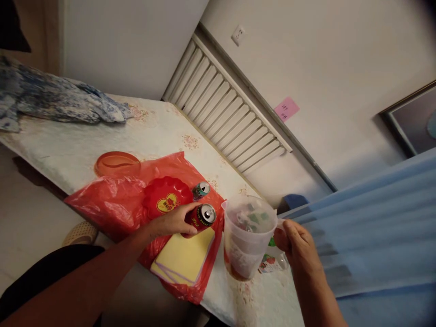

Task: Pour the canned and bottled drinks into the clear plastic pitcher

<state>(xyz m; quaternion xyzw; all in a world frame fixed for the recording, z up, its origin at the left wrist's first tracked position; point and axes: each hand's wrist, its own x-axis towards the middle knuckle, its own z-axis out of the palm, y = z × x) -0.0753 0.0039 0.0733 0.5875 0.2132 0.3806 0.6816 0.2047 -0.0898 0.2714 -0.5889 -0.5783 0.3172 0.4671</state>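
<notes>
My left hand [177,221] is wrapped round a dark red can [200,218] with an opened top, above yellow cloths [185,256]. My right hand [299,243] grips the handle of a translucent plastic pitcher [250,236], which has some brownish liquid low inside. Just behind the red can stands a green can [200,190], its top also opened. A red scalloped dish [166,197] with a yellow heart print lies left of the cans, on a red plastic bag [112,204].
On the flowered tablecloth [163,127], an orange-red lid [116,164] lies at the left and a patterned cloth [64,97] farther back. A clear bottle [274,261] is partly hidden behind the pitcher. A radiator [225,109] and blue curtain [381,227] border the table.
</notes>
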